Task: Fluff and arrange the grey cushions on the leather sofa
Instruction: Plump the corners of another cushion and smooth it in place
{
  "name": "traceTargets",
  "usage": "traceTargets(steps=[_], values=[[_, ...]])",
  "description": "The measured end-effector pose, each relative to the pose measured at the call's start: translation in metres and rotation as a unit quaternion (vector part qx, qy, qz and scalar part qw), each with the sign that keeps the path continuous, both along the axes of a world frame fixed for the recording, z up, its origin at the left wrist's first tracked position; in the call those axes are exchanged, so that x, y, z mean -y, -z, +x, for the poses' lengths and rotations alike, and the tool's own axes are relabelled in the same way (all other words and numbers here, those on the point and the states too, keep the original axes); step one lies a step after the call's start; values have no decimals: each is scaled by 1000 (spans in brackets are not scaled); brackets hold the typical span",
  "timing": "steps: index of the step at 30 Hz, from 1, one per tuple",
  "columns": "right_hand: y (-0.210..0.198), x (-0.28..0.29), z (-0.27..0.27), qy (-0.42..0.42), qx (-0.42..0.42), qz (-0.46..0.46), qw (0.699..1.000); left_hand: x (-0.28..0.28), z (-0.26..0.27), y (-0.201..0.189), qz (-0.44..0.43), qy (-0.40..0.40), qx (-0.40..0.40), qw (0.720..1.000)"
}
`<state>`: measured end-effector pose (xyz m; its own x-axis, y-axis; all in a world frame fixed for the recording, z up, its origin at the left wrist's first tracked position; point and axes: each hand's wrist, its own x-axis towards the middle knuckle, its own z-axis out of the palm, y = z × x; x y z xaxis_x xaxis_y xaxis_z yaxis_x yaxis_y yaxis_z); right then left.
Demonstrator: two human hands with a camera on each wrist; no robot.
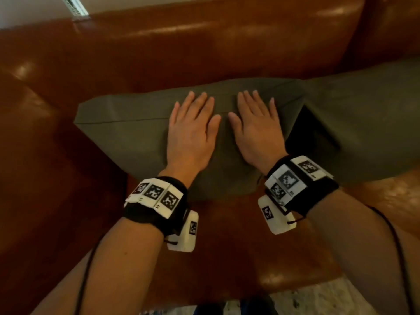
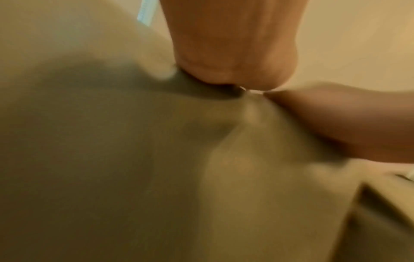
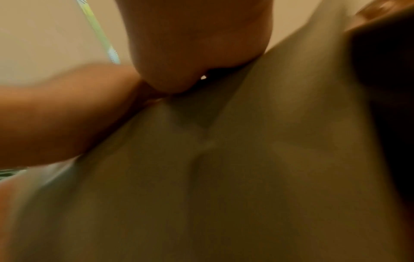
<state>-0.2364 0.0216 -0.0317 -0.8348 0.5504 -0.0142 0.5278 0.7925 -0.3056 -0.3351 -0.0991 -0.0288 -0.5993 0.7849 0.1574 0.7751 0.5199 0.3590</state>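
Note:
A grey cushion (image 1: 127,133) lies on the brown leather sofa's seat (image 1: 227,235). My left hand (image 1: 193,123) and right hand (image 1: 256,123) press flat on its top, side by side, fingers straight and pointing toward the backrest. A second grey cushion (image 1: 368,114) lies to the right, overlapping the first one's right end. Both wrist views are blurred: the left wrist view shows the heel of my left hand (image 2: 228,53) on the cushion fabric (image 2: 112,159), the right wrist view the heel of my right hand (image 3: 192,53) on the fabric (image 3: 224,177).
The sofa's backrest (image 1: 204,46) runs across the top, and its left armrest (image 1: 34,133) rises at the left. A pale wall (image 1: 34,7) shows above. Speckled floor (image 1: 318,298) lies beyond the seat's front edge. Cables hang from both wrists.

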Motion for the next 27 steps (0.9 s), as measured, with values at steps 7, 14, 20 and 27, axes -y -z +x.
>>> traceTargets(steps=[7,14,20,27], values=[[33,-14,99,208,-218,-86,950,8,0,2,-41,-9,-61,997],[148,15,90,491,-75,-568,656,17,-4,3,-12,-15,-82,996],[210,12,104,516,-19,-531,671,16,-6,11,18,-28,-107,994],[171,9,102,385,103,-326,857,14,0,14,37,-30,-110,993]])
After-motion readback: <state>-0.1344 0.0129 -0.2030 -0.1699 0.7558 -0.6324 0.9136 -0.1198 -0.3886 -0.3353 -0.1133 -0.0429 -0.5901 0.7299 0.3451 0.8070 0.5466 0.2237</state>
